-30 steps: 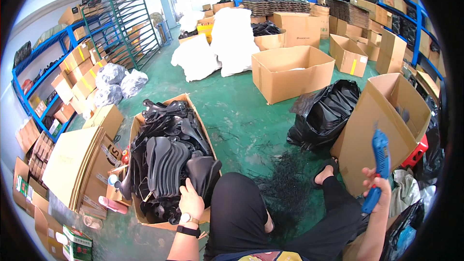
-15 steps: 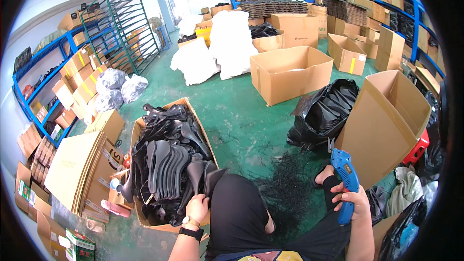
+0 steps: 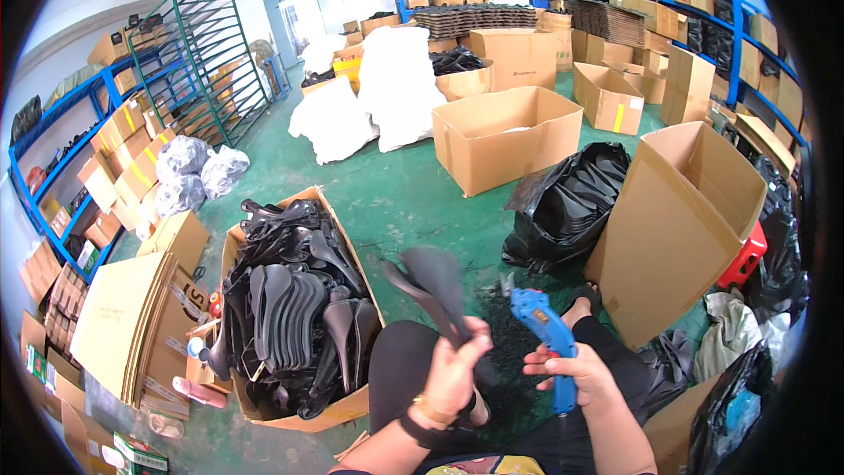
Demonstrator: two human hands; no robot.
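Observation:
My left hand [image 3: 451,380] grips the narrow end of a black bicycle saddle shell [image 3: 433,286], slightly blurred, raised above my left knee. A second flap beside it may be part of the same shell or another one; I cannot tell. In my right hand [image 3: 585,376] is a blue cordless cutter [image 3: 538,317], its small metal jaws pointing up and left, a short way from the shell. To my left stands an open cardboard box [image 3: 338,406] heaped with black saddle shells [image 3: 286,308], several of them nested in a row.
Black trimmings [image 3: 519,383] litter the green floor between my legs. A black bag of shells [image 3: 576,202] and a tall carton [image 3: 673,220] stand at right. Ahead are an open carton [image 3: 501,154] and white sacks [image 3: 400,92]. Flattened cardboard [image 3: 114,325] leans at left.
My left hand has left the box and moved right, with a saddle shell lifted in it. My right hand has brought the cutter left and lower, nearer the shell. The view has shifted slightly.

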